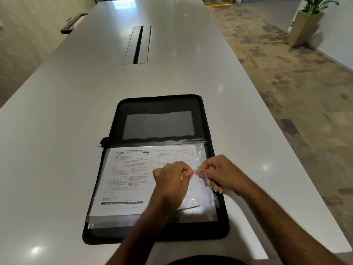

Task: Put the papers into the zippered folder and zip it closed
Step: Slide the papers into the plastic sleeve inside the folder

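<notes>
A black zippered folder lies open flat on the white table, its far half showing a clear pocket. On the near half lie printed papers inside a clear plastic sleeve. My left hand and my right hand meet over the right side of the sleeve, each pinching its crinkled open edge between thumb and fingers. A zipper pull sticks out at the folder's left spine.
The long white table has a metal cable slot in its middle. A dark object sits at the far left edge. A potted plant stands on the carpet at right.
</notes>
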